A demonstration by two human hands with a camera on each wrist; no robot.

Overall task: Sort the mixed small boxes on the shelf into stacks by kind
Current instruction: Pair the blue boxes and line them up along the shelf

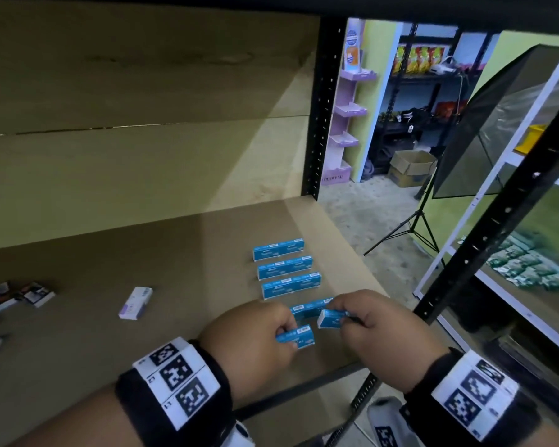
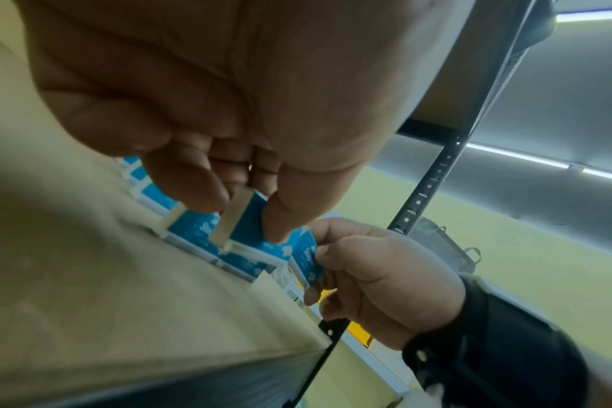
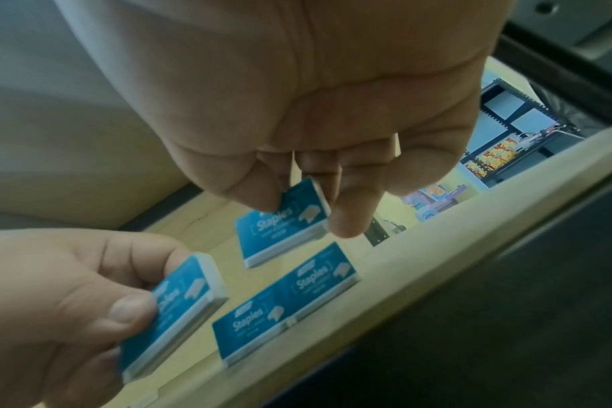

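The left hand (image 1: pixel 255 337) is pinching a staple box (image 1: pixel 296 337). The right hand (image 1: pixel 381 333) is pinching another box (image 1: pixel 331 318), just beyond it.

We're seeing bright blue cardboard staple boxes (image 1: pixel 287 266) with white edges and white lettering beyond our hands. Left of them, a pale lilac-and-white carton (image 1: pixel 135 303). The brown fibreboard shelf (image 1: pixel 142 333) lies underneath, and black-and-white checker-marked wristbands (image 1: pixel 175 379) wrap our wrists.
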